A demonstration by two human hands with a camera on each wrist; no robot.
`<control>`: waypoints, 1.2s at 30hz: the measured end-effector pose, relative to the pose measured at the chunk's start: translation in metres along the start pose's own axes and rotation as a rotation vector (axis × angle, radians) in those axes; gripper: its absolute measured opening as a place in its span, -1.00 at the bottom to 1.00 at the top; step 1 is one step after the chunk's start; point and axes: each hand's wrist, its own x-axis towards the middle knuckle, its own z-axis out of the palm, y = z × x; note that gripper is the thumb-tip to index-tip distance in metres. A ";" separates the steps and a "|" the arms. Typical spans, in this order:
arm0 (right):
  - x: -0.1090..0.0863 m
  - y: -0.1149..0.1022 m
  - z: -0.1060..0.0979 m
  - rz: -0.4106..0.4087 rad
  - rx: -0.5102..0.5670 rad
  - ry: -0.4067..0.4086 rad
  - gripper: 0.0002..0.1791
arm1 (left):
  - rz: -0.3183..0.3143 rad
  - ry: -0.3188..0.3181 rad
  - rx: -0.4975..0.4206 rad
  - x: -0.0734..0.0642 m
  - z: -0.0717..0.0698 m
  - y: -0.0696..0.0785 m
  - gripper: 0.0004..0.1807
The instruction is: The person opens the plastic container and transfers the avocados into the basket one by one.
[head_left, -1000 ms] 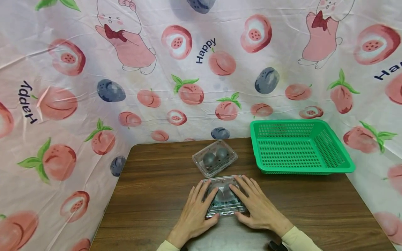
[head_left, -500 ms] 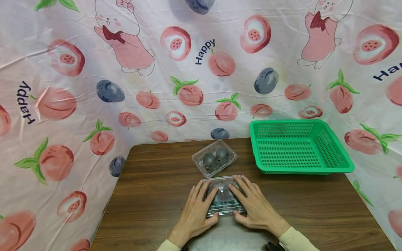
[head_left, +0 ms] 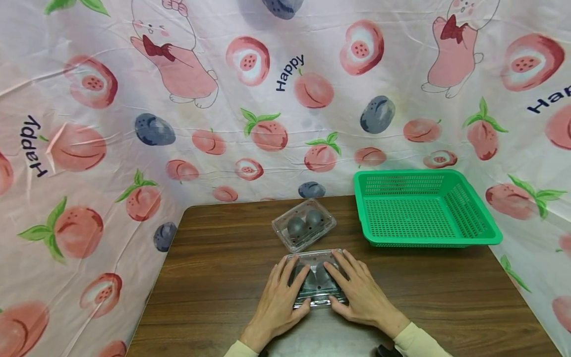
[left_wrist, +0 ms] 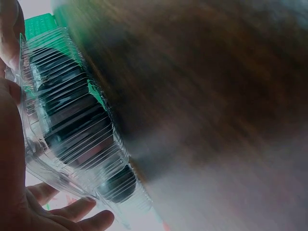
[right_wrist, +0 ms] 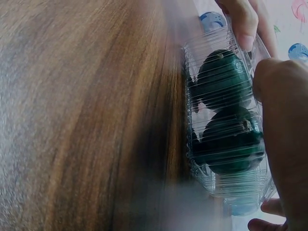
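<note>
A clear plastic clamshell box [head_left: 318, 280] with dark green round fruits [right_wrist: 226, 139] inside lies on the table before me. My left hand [head_left: 278, 302] spreads over the left part of its lid, index fingertip on top and other fingers along that side. The right hand [head_left: 366, 295] mirrors it on the right part. Both thumbs meet the near edge, their tips a little apart. In the left wrist view, the box's ribbed wall [left_wrist: 72, 106] faces me. Just beyond it sits a second clear box [head_left: 305, 225] holding two dark round fruits, untouched.
A green plastic basket [head_left: 428, 213] with perforated walls stands at the back right of the brown wooden table [head_left: 214, 277]. A fruit-print cloth [head_left: 267, 99] hangs behind the table and along both sides. A dark strap [head_left: 387, 351] shows by the right wrist.
Both thumb tips have shifted slightly away from me, up against the near edge of the box. The fingers stay on the lid, and the boxes and basket keep their places.
</note>
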 end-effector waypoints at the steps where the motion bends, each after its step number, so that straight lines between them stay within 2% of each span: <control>1: 0.000 0.000 0.000 0.001 0.000 -0.002 -0.05 | 0.000 0.002 0.002 0.000 0.000 0.000 -0.10; 9: -0.001 0.000 -0.001 -0.003 0.009 -0.004 -0.04 | 0.000 0.019 0.007 0.001 0.000 0.000 -0.13; 21: -0.001 -0.002 -0.002 0.017 0.045 -0.046 -0.01 | -0.037 0.044 0.004 0.002 0.003 0.006 -0.20; 30: -0.002 -0.001 -0.002 0.030 0.063 -0.065 0.01 | 0.002 0.069 0.078 0.003 0.004 0.004 -0.17; 36: -0.004 -0.001 -0.004 0.029 0.057 -0.079 0.05 | 0.010 0.059 0.079 0.005 0.002 0.003 -0.18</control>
